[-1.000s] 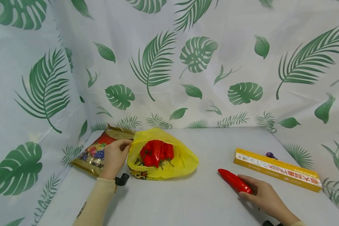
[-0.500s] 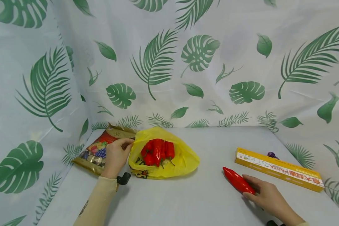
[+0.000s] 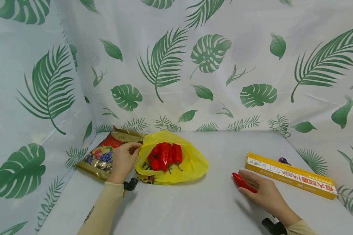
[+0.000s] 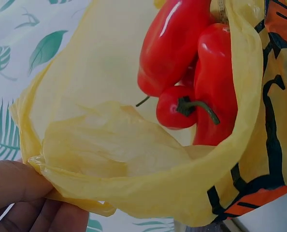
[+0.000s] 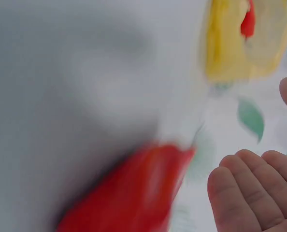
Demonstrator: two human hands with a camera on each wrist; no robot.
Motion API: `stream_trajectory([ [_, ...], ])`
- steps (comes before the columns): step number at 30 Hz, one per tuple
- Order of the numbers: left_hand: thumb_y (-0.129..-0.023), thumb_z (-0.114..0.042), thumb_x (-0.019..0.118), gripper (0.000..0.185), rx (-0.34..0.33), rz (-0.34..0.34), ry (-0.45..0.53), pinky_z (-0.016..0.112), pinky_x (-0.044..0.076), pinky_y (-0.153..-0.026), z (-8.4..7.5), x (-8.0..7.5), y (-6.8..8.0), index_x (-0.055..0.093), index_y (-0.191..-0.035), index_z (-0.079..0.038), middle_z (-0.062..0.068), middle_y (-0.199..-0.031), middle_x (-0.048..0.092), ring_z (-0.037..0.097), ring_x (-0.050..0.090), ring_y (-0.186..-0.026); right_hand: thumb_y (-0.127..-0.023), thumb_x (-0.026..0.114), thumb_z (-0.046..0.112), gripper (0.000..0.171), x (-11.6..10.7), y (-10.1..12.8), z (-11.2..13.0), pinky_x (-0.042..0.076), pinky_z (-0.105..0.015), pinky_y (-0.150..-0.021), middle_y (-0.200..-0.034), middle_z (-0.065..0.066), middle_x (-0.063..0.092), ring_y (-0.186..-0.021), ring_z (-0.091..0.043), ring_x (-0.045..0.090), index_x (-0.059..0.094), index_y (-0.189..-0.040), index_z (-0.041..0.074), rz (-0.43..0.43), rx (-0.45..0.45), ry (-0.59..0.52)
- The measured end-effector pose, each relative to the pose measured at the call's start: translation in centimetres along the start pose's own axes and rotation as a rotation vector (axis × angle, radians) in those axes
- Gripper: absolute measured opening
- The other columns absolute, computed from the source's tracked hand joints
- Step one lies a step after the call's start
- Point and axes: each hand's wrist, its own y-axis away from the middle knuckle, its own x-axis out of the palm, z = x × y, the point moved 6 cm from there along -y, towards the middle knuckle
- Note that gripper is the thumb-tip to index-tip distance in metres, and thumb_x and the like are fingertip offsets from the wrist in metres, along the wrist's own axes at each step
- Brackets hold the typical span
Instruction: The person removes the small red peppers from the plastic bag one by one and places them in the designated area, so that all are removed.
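Observation:
My left hand (image 3: 124, 161) pinches the left rim of a yellow plastic bag (image 4: 109, 193) between thumb and fingers. The bag lies on its side, mouth wide. Several red peppers (image 3: 164, 155) sit inside it, green stems showing. To the right, my right hand (image 3: 263, 192) is over a single long red pepper (image 3: 239, 181), its thumb on the near side and its fingers on the far side. In the right wrist view the fingers (image 5: 245, 188) look straight and apart from the blurred pepper (image 5: 134, 198). The hand covers part of the pepper in the head view.
A yellow pasta box (image 3: 291, 176) lies at the right, a small purple object (image 3: 283, 160) behind it. Behind my left hand is a red and gold snack bag (image 3: 104, 151). Leaf-printed cloth (image 3: 176, 65) walls the white table's (image 3: 182, 209) back and sides.
The right hand has moved left and a little forward, covering more of the single pepper, and its fingers have straightened. The left hand keeps its pinch on the bag's rim. The view has shifted slightly.

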Motion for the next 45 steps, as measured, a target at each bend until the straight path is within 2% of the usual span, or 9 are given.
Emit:
stream_trajectory([
  [4, -0.094, -0.010, 0.077, 0.011, -0.015, 0.006, 0.013, 0.041, 0.064, -0.070, 0.1, 0.1, 0.0, 0.082, -0.104, -0.010, 0.011, -0.097, 0.081, 0.024, 0.076, -0.080, -0.088, 0.084, 0.017, 0.059, 2.6, -2.1, 3.1, 0.062, -0.035, -0.093, -0.136, -0.018, 0.070, -0.119, -0.035, 0.072, 0.063, -0.142, 0.006, 0.014, -0.091, -0.093],
  [12, -0.095, -0.011, 0.076, 0.011, -0.040, 0.025, 0.030, 0.040, 0.063, -0.070, 0.4, 0.3, 0.1, 0.082, -0.105, -0.011, 0.009, -0.095, 0.081, 0.022, 0.074, -0.079, -0.091, 0.081, 0.021, 0.060, 9.1, -6.8, 8.0, 0.059, -0.040, -0.099, -0.138, -0.020, 0.068, -0.122, -0.036, 0.071, 0.060, -0.143, 0.001, 0.130, -0.148, -0.258],
  [16, -0.095, -0.012, 0.075, 0.011, -0.036, 0.020, 0.030, 0.039, 0.062, -0.069, 0.5, 0.3, 0.1, 0.082, -0.105, -0.012, 0.008, -0.094, 0.081, 0.022, 0.073, -0.077, -0.091, 0.081, 0.021, 0.060, 11.7, -9.2, 9.9, 0.059, -0.044, -0.100, -0.138, -0.023, 0.068, -0.121, -0.038, 0.071, 0.060, -0.143, -0.002, 0.129, -0.173, -0.273],
  [20, -0.095, -0.011, 0.076, 0.011, -0.032, 0.016, 0.022, 0.039, 0.063, -0.069, 0.6, 0.4, 0.1, 0.082, -0.104, -0.012, 0.008, -0.094, 0.081, 0.021, 0.073, -0.077, -0.089, 0.084, 0.023, 0.066, 13.7, -11.5, 11.3, 0.057, -0.048, -0.103, -0.138, -0.021, 0.068, -0.123, -0.037, 0.070, 0.059, -0.145, 0.000, 0.101, -0.128, -0.240],
  [28, -0.094, -0.009, 0.077, 0.011, -0.028, 0.006, 0.020, 0.036, 0.062, -0.067, 0.5, 0.5, 0.3, 0.082, -0.103, -0.011, 0.008, -0.092, 0.081, 0.021, 0.074, -0.076, -0.085, 0.087, 0.038, 0.080, 16.4, -14.4, 14.0, 0.055, -0.049, -0.108, -0.145, -0.015, 0.065, -0.129, -0.035, 0.065, 0.055, -0.149, 0.004, 0.023, -0.088, -0.149],
  [35, -0.095, -0.011, 0.076, 0.011, -0.037, 0.024, 0.019, 0.038, 0.063, -0.069, 0.5, 0.6, 0.2, 0.081, -0.105, -0.012, 0.008, -0.094, 0.081, 0.020, 0.074, -0.078, -0.082, 0.087, 0.044, 0.092, 18.3, -15.4, 16.2, 0.055, -0.051, -0.107, -0.145, -0.015, 0.064, -0.128, -0.034, 0.062, 0.048, -0.155, 0.004, 0.008, 0.000, -0.136],
  [39, -0.095, -0.011, 0.076, 0.012, -0.037, 0.027, 0.023, 0.039, 0.063, -0.070, 0.5, 0.7, 0.2, 0.081, -0.105, -0.012, 0.008, -0.094, 0.081, 0.021, 0.074, -0.078, -0.082, 0.089, 0.042, 0.096, 19.2, -15.8, 17.0, 0.056, -0.052, -0.106, -0.143, -0.016, 0.064, -0.124, -0.034, 0.064, 0.044, -0.156, 0.002, 0.013, 0.021, -0.115],
  [45, -0.094, -0.008, 0.076, 0.013, -0.043, 0.022, 0.040, 0.040, 0.064, -0.071, 0.6, 0.6, 0.1, 0.081, -0.106, -0.009, 0.010, -0.095, 0.081, 0.023, 0.075, -0.078, -0.085, 0.087, 0.025, 0.082, 19.8, -16.4, 17.1, 0.058, -0.049, -0.104, -0.136, -0.018, 0.068, -0.117, -0.034, 0.067, 0.048, -0.152, -0.002, -0.021, 0.021, -0.125],
])
